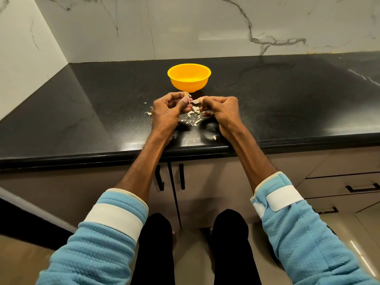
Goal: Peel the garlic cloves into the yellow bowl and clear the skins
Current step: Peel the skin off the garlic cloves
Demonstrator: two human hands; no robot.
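Head view: we see the left hand [167, 112] curled round a pale garlic clove [186, 94] and the right hand [223, 111] pinching a papery skin strip [195, 102]. Flaky skins [193, 118] litter the glossy black table [287, 103] just before the round yellow plastic bowl [189, 85].

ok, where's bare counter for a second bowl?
Left of the yellow bowl, black countertop runs bare to the marble corner; right of the right hand it is mostly bare, wider. Crowded: garlic skins lie between and below both hands, a few beside the left hand, one near the front edge.
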